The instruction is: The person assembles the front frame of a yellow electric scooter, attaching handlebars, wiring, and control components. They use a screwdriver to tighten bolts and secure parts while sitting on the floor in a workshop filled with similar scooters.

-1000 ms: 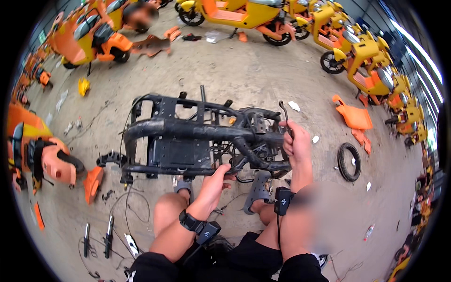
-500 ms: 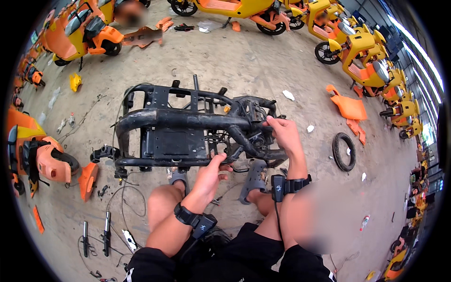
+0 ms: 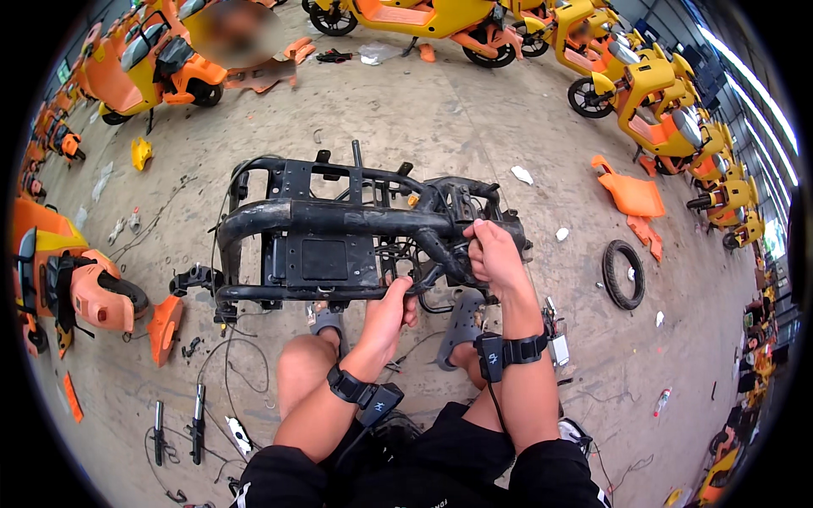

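Note:
A bare black scooter frame (image 3: 360,222) of thick welded tubes lies in front of me, just beyond my feet. My left hand (image 3: 391,317) is at its near lower rail, with the thumb up by the tubing and the fingers curled in. Whatever is in those fingers is hidden. Over the right end of the frame, my right hand (image 3: 498,258) has its thumb and fingers pinched together beside the tube joint. Anything in that pinch is too small to make out. Dark cables (image 3: 394,254) run inside the frame between the two hands.
Grey clogs (image 3: 461,326) are on my feet under the frame's near edge. A loose tire (image 3: 623,274) and orange panels (image 3: 631,193) lie to the right. Two shock absorbers (image 3: 197,423) and cables are at the lower left. Yellow and orange scooters (image 3: 423,17) stand around.
My right hand has moved left and slightly nearer along the frame, and its fingers have closed into a pinch. The left hand's fingers have curled in tighter. The view has shifted slightly.

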